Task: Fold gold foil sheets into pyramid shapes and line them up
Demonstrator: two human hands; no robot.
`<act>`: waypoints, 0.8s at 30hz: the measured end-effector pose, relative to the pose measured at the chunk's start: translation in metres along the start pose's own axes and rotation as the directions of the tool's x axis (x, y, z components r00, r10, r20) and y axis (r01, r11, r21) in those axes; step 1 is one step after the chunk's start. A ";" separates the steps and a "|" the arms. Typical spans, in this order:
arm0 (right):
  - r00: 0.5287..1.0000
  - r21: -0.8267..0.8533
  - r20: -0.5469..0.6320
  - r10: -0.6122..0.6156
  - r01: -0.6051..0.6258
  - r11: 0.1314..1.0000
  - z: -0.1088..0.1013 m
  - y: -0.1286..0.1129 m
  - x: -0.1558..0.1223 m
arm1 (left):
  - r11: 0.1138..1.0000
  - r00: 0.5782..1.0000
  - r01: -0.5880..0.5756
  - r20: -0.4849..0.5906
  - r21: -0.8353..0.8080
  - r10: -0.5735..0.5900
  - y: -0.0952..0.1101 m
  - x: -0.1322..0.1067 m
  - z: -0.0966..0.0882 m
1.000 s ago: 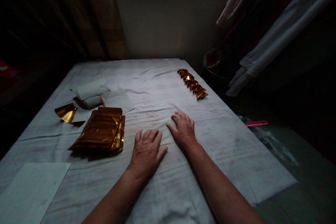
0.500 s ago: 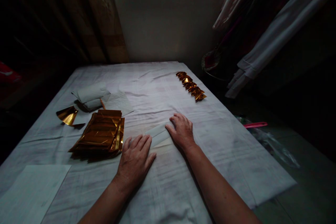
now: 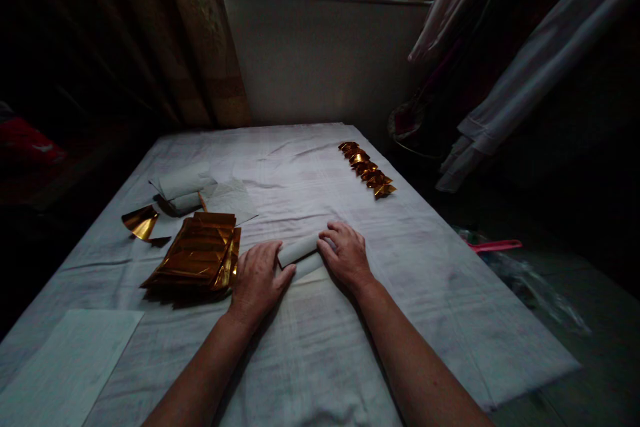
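A narrow folded strip of white paper (image 3: 299, 252) lies on the white cloth between my two hands. My left hand (image 3: 259, 280) lies palm down at the strip's left end, fingers curled against its edge. The fingers of my right hand (image 3: 346, 255) bend over the strip's right end. A stack of gold foil sheets (image 3: 200, 257) lies just left of my left hand.
A row of several small folded gold pieces (image 3: 367, 169) runs along the far right of the cloth-covered table (image 3: 430, 293). Folded white papers (image 3: 184, 185) and a curled gold sheet (image 3: 141, 221) sit far left. A white sheet (image 3: 65, 367) lies near left. Hanging clothes (image 3: 505, 73) are at right.
My left hand slid left and back, then came in to the strip's end. The white strip has come into sight and now stands folded up between both hands.
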State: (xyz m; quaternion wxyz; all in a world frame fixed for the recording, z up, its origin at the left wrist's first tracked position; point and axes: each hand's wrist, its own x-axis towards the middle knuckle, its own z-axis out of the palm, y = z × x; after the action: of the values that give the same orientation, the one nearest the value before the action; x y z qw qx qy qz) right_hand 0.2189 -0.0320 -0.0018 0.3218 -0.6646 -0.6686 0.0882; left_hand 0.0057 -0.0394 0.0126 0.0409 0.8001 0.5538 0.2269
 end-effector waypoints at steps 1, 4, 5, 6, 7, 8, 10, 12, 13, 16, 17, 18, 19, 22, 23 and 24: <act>1.000 0.014 0.002 -0.009 0.009 1.000 0.000 0.001 0.000 | 1.000 1.000 0.010 0.009 -0.009 -0.010 0.000 0.001 0.001; 0.999 0.049 0.008 -0.038 0.037 0.998 -0.001 0.003 0.000 | 0.999 1.000 0.021 0.006 -0.049 -0.021 0.001 0.003 0.002; 0.999 0.059 0.011 -0.052 0.051 0.997 -0.001 0.004 -0.001 | 0.998 1.000 0.021 -0.002 -0.065 -0.021 0.001 0.002 0.002; 0.998 0.067 0.015 -0.069 0.067 0.995 -0.001 0.004 -0.001 | 0.996 1.000 0.020 -0.009 -0.082 -0.021 0.001 0.002 0.002; 0.996 0.075 0.020 -0.086 0.084 0.994 -0.001 0.005 -0.001 | 0.995 1.000 0.018 -0.015 -0.097 -0.020 0.001 0.002 0.002; 0.994 0.082 0.026 -0.103 0.100 0.992 -0.001 0.006 -0.001 | 0.994 1.000 0.017 -0.019 -0.111 -0.019 0.001 0.002 0.002; 0.992 0.096 0.033 -0.126 0.122 0.988 -0.001 0.007 -0.001 | 0.991 0.999 0.025 -0.029 -0.134 -0.029 0.000 0.002 0.002; 0.990 0.110 0.026 -0.135 0.132 0.985 0.000 0.009 0.000 | 0.984 0.998 0.054 -0.032 -0.169 -0.060 0.000 0.004 0.002; 0.990 0.118 0.017 -0.137 0.134 0.984 0.000 0.009 0.000 | 0.978 0.996 0.077 -0.026 -0.196 -0.084 -0.001 0.005 0.002; 0.989 0.149 -0.011 -0.146 0.146 0.978 0.000 0.010 0.001 | 0.939 0.985 0.165 0.010 -0.302 -0.170 -0.001 0.007 0.001; 0.988 0.162 -0.017 -0.151 0.152 0.975 0.000 0.010 0.001 | 0.926 0.981 0.190 0.021 -0.326 -0.193 -0.002 0.007 0.000; 0.988 0.176 -0.020 -0.154 0.155 0.972 0.000 0.009 0.002 | 0.917 0.977 0.207 0.028 -0.340 -0.211 -0.002 0.007 0.000; 0.988 0.189 -0.019 -0.155 0.156 0.970 0.000 0.008 0.002 | 0.914 0.975 0.218 0.030 -0.343 -0.221 -0.003 0.006 0.001; 0.989 0.233 0.020 -0.147 0.138 0.963 -0.002 0.004 0.002 | 0.924 0.975 0.214 0.014 -0.318 -0.222 -0.005 0.004 0.005; 0.989 0.244 0.036 -0.142 0.129 0.961 -0.002 0.003 0.002 | 0.930 0.977 0.205 0.002 -0.306 -0.215 -0.006 0.003 0.007; 0.990 0.250 0.048 -0.135 0.119 0.961 -0.002 0.002 0.002 | 0.937 0.979 0.192 -0.012 -0.292 -0.204 -0.007 0.002 0.009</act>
State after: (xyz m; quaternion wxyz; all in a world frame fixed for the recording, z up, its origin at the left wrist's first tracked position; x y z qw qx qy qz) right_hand 0.2218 -0.0305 -0.0005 0.3852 -0.5720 -0.7036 0.1713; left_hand 0.0044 -0.0331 0.0033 0.1686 0.7207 0.5931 0.3168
